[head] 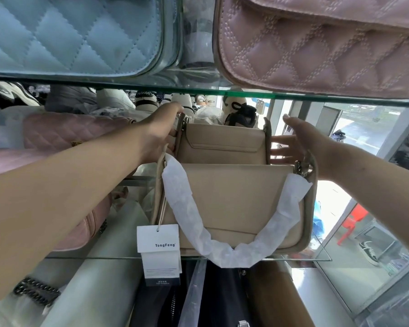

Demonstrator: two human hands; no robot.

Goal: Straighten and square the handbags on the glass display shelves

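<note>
The rear beige handbag [222,147], near the back edge of the glass shelf [321,253], was gripped at its left end by the left hand [159,133] and flanked by released fingers [282,139] of the right hand [302,140]; squaring was judged next.

Black sneaker [369,253] near red stool [351,223]; pale shoes [144,99] farther back.

bright daylight right, wide-angle distortion

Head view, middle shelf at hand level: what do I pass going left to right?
pink quilted bag → left hand → rear beige bag → right hand
</note>
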